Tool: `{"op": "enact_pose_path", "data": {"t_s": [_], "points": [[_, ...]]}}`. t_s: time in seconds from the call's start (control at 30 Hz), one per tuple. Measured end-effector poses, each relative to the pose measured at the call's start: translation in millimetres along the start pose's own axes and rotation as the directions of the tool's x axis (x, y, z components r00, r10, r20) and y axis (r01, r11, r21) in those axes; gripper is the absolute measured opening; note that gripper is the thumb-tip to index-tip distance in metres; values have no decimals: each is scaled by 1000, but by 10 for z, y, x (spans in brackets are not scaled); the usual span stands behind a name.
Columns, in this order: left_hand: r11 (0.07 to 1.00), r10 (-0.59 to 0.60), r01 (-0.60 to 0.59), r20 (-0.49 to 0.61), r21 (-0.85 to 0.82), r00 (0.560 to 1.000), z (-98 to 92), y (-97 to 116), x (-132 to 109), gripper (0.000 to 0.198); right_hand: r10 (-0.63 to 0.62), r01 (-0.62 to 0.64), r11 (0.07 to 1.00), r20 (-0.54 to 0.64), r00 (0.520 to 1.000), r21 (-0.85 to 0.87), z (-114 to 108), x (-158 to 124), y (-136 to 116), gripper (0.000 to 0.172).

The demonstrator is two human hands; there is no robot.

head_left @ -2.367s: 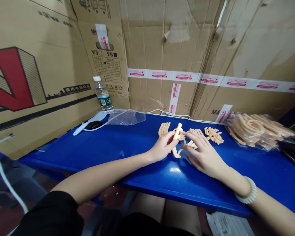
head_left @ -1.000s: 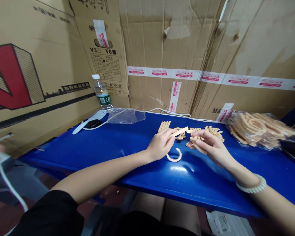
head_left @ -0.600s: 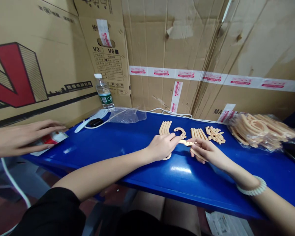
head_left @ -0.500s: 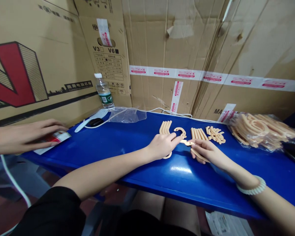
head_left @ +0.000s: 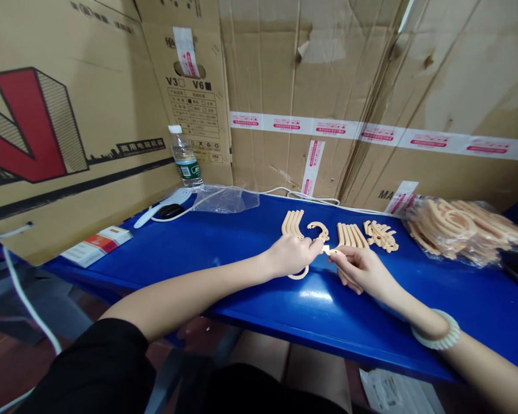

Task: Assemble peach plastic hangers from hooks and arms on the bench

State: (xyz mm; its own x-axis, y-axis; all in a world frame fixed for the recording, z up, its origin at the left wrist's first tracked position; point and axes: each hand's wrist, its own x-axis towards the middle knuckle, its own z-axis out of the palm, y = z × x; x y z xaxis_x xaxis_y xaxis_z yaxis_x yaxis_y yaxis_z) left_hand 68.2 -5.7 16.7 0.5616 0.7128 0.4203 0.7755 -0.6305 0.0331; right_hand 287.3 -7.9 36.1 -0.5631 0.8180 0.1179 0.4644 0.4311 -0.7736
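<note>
My left hand (head_left: 290, 256) and my right hand (head_left: 359, 269) meet over the blue table (head_left: 224, 259), both pinched on a small beige plastic hook piece (head_left: 328, 250). A curved beige hook (head_left: 300, 275) pokes out under my left hand. Just behind lie a row of beige curved pieces (head_left: 292, 222), a single hook (head_left: 319, 229), another row (head_left: 350, 234) and a loose pile (head_left: 382, 236).
A clear bag of beige rings (head_left: 461, 229) lies at the right. A water bottle (head_left: 185, 157), a white cable and plastic wrap (head_left: 224, 198) sit at the back left. A small red-and-white box (head_left: 97, 245) rests on the left edge. Cardboard boxes wall the table.
Another person's hand at the left has withdrawn, leaving the small box on the table edge. My hands have lowered to the table, still pinched together on the beige piece.
</note>
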Motion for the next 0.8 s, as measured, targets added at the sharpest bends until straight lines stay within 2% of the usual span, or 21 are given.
{"op": "enact_pose_path", "data": {"t_s": [0.07,0.13,0.2,0.27,0.33,0.4,0.47,0.53,0.63,0.8], "points": [[998,-43,43,-1,-56,999,10,4,1,21,-180,159,959,-68,981,-236,25,-22,-3,40],[989,-98,97,-2,-112,995,12,13,-2,19,-332,272,870,-79,940,-412,44,-42,-6,38],[972,-165,161,-10,-172,986,3,15,-6,21,-361,287,852,-96,928,-437,21,-51,-19,35],[943,-247,234,-26,-238,969,-19,-9,-8,25,-334,253,886,-158,929,-388,-79,-45,-34,34],[900,-333,305,-41,-312,942,-47,-68,-8,28,-332,229,906,-263,906,-355,-264,-28,-33,32],[845,-415,364,-50,-390,909,-72,-154,-4,27,-379,237,895,-365,851,-378,-512,-5,8,28],[779,-483,406,-43,-478,875,-84,-245,3,27,-447,245,857,-416,792,-453,-779,16,101,27],[696,-530,429,-8,-576,848,-78,-316,14,28,-495,225,808,-419,761,-545,-1013,34,241,25],[541,-566,446,84,-713,820,-38,-363,33,31,-500,161,728,-355,790,-667,-1241,61,500,28],[297,-598,456,209,-839,774,14,-335,67,34,-394,90,672,-252,884,-735,-1362,144,902,26]]}}
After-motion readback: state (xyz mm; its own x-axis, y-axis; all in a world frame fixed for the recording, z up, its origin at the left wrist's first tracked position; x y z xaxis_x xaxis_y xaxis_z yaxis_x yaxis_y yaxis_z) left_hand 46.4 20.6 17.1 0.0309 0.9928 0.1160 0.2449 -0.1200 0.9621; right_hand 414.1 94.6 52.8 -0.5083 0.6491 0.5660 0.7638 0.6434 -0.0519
